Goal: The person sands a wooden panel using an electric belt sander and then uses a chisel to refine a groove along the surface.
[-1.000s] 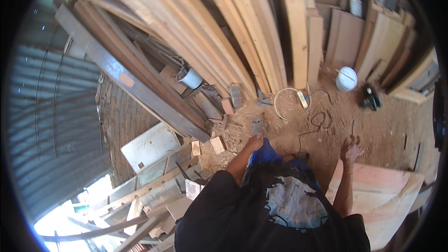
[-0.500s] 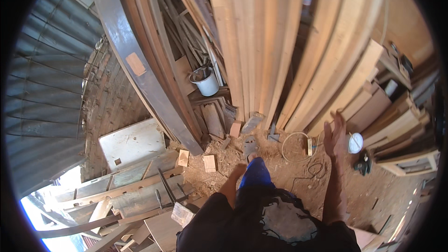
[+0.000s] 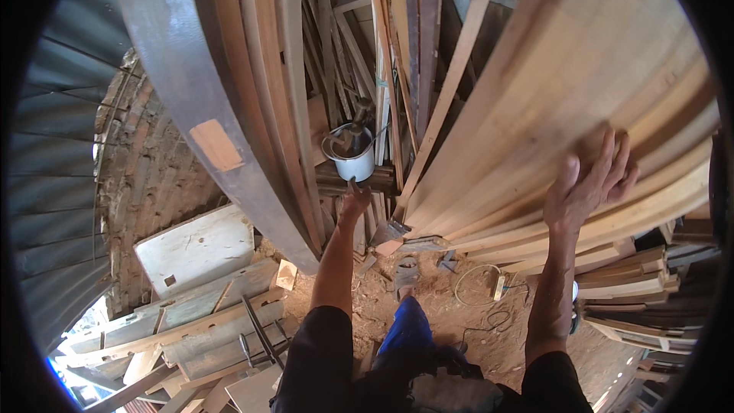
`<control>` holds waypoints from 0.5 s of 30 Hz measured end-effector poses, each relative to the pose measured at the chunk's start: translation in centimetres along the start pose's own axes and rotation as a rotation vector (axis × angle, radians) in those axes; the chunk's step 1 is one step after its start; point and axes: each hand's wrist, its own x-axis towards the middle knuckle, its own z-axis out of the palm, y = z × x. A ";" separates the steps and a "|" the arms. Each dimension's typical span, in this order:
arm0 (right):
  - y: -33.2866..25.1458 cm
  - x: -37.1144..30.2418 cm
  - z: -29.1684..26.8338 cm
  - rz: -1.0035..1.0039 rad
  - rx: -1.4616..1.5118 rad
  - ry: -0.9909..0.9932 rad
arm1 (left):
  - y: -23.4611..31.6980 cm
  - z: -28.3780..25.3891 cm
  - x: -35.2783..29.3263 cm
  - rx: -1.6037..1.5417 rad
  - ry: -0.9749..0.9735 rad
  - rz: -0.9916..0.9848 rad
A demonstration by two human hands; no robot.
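Far left of frame: corrugated sheeting (image 3: 50, 160), then brickwork (image 3: 130, 191). Upper left, a wide dark board (image 3: 164, 46) leaned w/ a pale patch on it; a white panel (image 3: 200, 248) lay lower left. Near centre, the white bucket (image 3: 358, 167) sat amongst upright timber, w/ dark tools or offcuts (couldn't tell which) in its mouth. L hand (image 3: 355, 203) was at its lower edge; couldn't tell if that grip was clenched or if it touched. Bucket looked rigid, prob. weighty & top-heavy w/ its load; best hold = rim or handle, other hand under base. Right of centre, broad planks (image 3: 512, 130) leaned toward upper right. R hand (image 3: 585, 187) was spread on their face, grip released, nothing grasped. Planks looked stiff, heavy, smooth-faced, prob. splintery; best held by both long edges.
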 end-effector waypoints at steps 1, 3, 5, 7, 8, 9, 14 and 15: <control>0.2 -0.8 0.9 -0.023 -0.046 -0.045 | 1.0 -0.4 1.8 -0.020 0.016 -0.010; 1.9 -2.0 2.5 -0.114 -0.138 -0.033 | 4.7 -0.2 4.9 -0.119 0.085 0.000; 2.9 -3.0 4.3 -0.122 -0.200 -0.005 | 5.6 -0.1 8.2 -0.138 0.215 0.111; 2.3 -3.4 5.7 -0.128 -0.207 0.032 | 2.2 -0.8 12.4 0.002 0.409 0.189; 1.5 -3.4 6.5 -0.133 -0.164 0.033 | -1.0 -2.2 14.3 0.139 0.517 0.177; 2.2 -3.8 6.7 -0.143 -0.225 0.054 | 0.4 -1.3 16.0 0.113 0.490 0.186; 2.0 -3.6 6.8 -0.210 -0.383 0.108 | 1.9 -0.6 22.5 0.123 0.269 0.301; 2.2 -3.6 6.5 -0.233 -0.409 0.086 | 2.5 -0.1 23.3 0.126 0.243 0.352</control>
